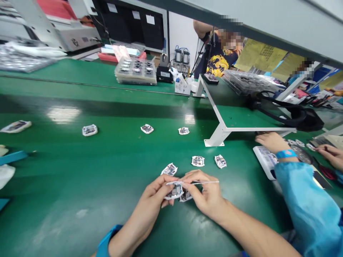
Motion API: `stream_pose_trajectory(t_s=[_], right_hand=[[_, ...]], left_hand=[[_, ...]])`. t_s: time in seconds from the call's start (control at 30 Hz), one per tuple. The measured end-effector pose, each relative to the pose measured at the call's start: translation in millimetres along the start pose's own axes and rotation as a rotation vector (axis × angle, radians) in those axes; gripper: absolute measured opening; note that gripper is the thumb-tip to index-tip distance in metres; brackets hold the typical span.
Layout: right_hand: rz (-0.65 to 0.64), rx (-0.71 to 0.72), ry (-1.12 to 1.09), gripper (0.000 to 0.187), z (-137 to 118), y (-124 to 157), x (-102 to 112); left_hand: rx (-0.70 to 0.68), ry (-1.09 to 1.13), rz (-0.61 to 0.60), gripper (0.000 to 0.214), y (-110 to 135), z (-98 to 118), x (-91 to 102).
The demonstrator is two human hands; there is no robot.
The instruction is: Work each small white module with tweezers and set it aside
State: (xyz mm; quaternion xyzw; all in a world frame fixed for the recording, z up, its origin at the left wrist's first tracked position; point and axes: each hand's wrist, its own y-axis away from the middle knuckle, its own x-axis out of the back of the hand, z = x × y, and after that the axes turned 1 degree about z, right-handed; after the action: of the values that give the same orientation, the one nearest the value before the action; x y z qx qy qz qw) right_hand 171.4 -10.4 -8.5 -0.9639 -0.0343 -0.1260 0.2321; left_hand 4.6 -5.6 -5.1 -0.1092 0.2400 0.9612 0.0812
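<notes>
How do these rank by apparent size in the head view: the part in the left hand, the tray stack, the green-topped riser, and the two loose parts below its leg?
1. Green-topped riser
2. Tray stack
3. Part in the left hand
4. Left loose part and right loose part: too alike to rank

open left, tight right
passable over bare green table left of the left hand; obstructed ahead by white-rimmed units, to the right by white-framed stand and co-worker's blue sleeve.
</notes>
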Motion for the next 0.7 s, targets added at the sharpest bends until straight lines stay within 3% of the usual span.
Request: stream_pose_trajectory(t_s=[0.27,0.4,0.53,0.7], right_hand=[[0.054,-0.159,-0.225,0.001,5,1,0],[0.057,-0.138,-0.235,0.004,7,1,2],[0.079,-0.104,-0.206,0.006,5,-3,4],[0.123,-0.226,-0.249,0.001,8,-5,4]], left_hand=[[-0.040,0.002,-0.071,0.023,4,1,0.4],[-0.077,-0.044,-0.173,0.021,7,6,3.9],[-0.098,-0.028,-0.269,0.034,5,2,7.2],[-0.156,-0.060,-0.257,0.033,-7,-8,10.4]])
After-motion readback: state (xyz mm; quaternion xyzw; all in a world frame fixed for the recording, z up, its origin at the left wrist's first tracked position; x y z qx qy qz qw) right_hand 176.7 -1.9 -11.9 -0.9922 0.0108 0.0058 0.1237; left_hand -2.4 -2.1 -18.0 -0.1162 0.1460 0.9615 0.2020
